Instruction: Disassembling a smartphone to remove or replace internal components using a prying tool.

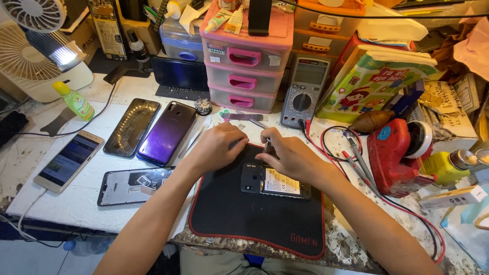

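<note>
An opened phone (pixel 275 184) with its back removed lies on a black mat with red edging (pixel 254 214); its yellow-labelled battery shows. My right hand (pixel 288 154) rests over the phone's top edge and holds a thin dark tool (pixel 267 146) pointing down at it. My left hand (pixel 218 146) is curled just left of that tool, fingers closed at the mat's upper edge; what it pinches is hidden.
A purple phone (pixel 167 132), a dark back cover (pixel 132 126), a white phone with lit screen (pixel 69 160) and a bare phone frame (pixel 133 185) lie left. Tweezers (pixel 193 141), pink drawers (pixel 247 66), a multimeter (pixel 304 91) with red leads and a red tool (pixel 395 155) surround the mat.
</note>
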